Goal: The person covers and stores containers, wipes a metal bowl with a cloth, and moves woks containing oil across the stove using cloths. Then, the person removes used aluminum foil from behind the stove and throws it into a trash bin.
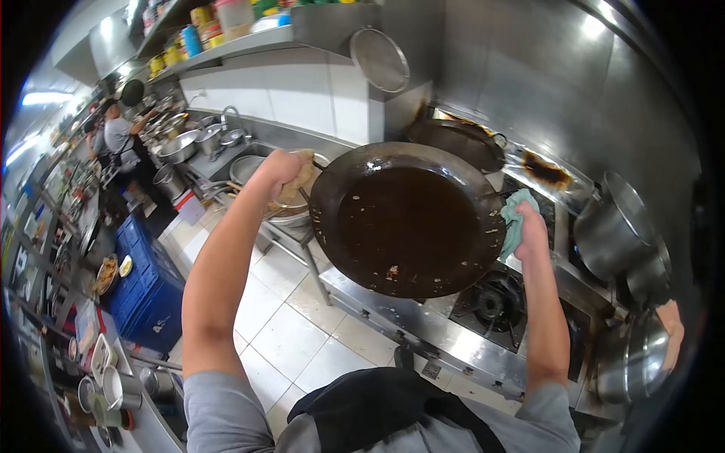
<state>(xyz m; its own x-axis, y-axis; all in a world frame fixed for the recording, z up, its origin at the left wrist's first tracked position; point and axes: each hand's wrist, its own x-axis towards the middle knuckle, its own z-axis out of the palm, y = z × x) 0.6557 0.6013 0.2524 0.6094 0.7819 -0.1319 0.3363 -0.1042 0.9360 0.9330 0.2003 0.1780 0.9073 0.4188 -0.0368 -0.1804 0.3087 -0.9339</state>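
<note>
Left hand (285, 166) and right hand (533, 228) grasp dark side handles (318, 165), likely the surest hold for a heavy-looking, round, blackened-metal wok (329, 208).

Wok (411, 219) fills the middle
You have open floor (291, 325) between blue bin (147, 294) and stove (468, 340); pots (613, 238) block right.

Singles, mostly — one pair.
Large wok (411, 219): one; dark pan (458, 143) behind it: one; green cloth (519, 219): one; hanging sieve (380, 60): one; large blue bin (147, 291): one — background people (122, 136): two.
</note>
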